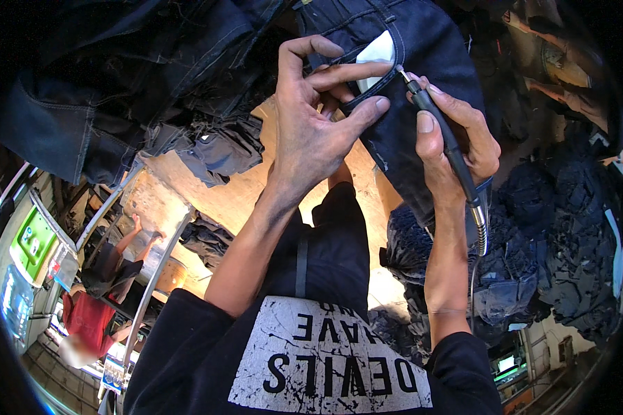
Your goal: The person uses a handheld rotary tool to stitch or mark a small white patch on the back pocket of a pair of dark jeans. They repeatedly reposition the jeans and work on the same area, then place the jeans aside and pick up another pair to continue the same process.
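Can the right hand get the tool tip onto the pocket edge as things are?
Probably yes. The right hand holds the pen-like tool with its tip right at the pocket edge of the jeans. The left hand pins the denim beside it, and nothing lies between.

Sunlit tan floor (235, 194), metal rails (156, 277), dark denim heaps (574, 235), green machine (31, 242) at left.

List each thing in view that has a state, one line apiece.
Dark jeans: hanging, pocket edge pulled taut.
White insert: tucked inside the pocket, partly showing.
Rotary tool: tip at the pocket seam.
Left hand: pinching the pocket edge.
Right hand: closed around the tool.
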A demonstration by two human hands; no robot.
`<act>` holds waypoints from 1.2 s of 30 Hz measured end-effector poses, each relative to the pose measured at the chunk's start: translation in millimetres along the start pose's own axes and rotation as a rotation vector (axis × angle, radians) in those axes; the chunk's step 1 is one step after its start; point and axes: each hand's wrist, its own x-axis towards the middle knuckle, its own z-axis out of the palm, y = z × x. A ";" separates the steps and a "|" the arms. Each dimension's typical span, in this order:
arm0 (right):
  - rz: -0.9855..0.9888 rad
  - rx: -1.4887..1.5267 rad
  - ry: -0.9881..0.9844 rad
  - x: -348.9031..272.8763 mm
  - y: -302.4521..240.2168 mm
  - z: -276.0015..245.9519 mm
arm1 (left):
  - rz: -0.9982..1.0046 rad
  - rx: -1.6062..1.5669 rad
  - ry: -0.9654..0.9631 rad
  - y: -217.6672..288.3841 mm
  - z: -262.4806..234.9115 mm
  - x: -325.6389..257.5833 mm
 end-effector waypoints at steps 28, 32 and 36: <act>-0.101 -0.058 0.059 -0.5 0.6 4.7 | -0.034 0.010 -0.037 -9.3 0.9 -9.4; 0.222 0.293 0.189 -31.3 -21.0 -8.8 | 0.126 0.197 0.004 1.1 -2.7 8.0; 0.114 0.064 0.212 -69.2 -39.7 -49.4 | 0.167 0.436 0.013 46.9 -19.8 64.2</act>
